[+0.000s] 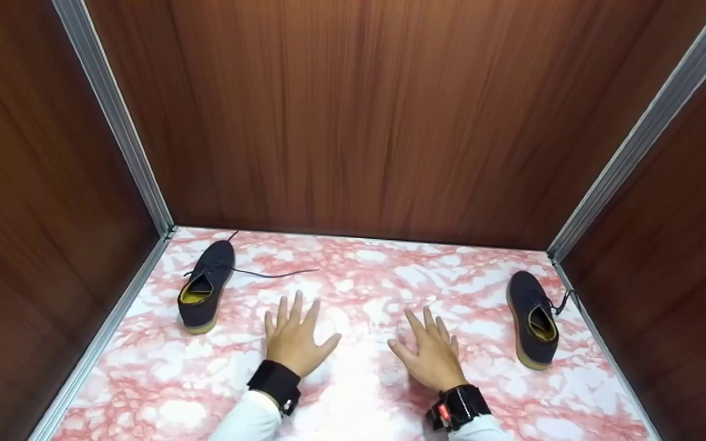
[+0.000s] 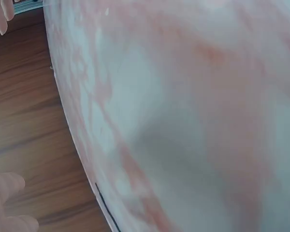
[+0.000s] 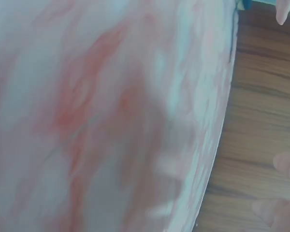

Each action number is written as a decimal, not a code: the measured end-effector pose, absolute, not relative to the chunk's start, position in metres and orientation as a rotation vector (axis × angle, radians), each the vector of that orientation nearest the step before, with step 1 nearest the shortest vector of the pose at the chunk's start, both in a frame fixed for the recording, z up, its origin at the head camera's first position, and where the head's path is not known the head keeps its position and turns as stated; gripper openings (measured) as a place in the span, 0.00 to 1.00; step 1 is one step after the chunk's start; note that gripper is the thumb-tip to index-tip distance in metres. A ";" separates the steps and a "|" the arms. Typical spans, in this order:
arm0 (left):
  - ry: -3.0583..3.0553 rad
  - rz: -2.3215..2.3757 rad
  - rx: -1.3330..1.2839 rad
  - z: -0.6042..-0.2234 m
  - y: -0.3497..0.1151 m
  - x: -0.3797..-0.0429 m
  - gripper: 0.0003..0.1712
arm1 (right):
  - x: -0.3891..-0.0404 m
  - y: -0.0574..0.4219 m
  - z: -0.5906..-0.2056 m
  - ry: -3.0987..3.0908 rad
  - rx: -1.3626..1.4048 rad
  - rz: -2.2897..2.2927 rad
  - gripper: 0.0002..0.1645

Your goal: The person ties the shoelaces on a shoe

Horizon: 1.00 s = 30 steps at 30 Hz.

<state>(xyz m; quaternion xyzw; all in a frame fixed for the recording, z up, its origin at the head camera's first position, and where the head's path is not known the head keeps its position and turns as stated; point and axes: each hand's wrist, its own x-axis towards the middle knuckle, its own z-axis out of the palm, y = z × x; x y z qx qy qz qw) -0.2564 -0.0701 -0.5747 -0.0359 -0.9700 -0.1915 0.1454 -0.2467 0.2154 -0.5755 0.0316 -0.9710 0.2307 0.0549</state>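
Two dark navy lace-up shoes with yellow insides and tan soles stand on the marbled surface in the head view. The left shoe (image 1: 209, 285) has one long loose lace (image 1: 276, 274) trailing to the right. On the far right, the other shoe (image 1: 532, 318) has its lace lying toward the side wall. My left hand (image 1: 296, 338), fingers spread, is to the right of the left shoe and holds nothing. Fingers also spread, my right hand (image 1: 431, 355) is left of the right shoe, with nothing in it. In both wrist views only fingertips show at the edges.
A red-and-white marbled tabletop (image 1: 353, 306) lies beneath the hands. A brown wood-grain back panel (image 1: 359, 122) and two side panels enclose it, with grey metal strips (image 1: 123, 122) at the corners. Black bands (image 1: 274, 383) circle both wrists.
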 end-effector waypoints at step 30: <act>-2.927 -0.832 0.544 -0.524 -0.261 -0.308 0.60 | -0.266 0.111 -0.559 -2.940 0.453 1.622 0.39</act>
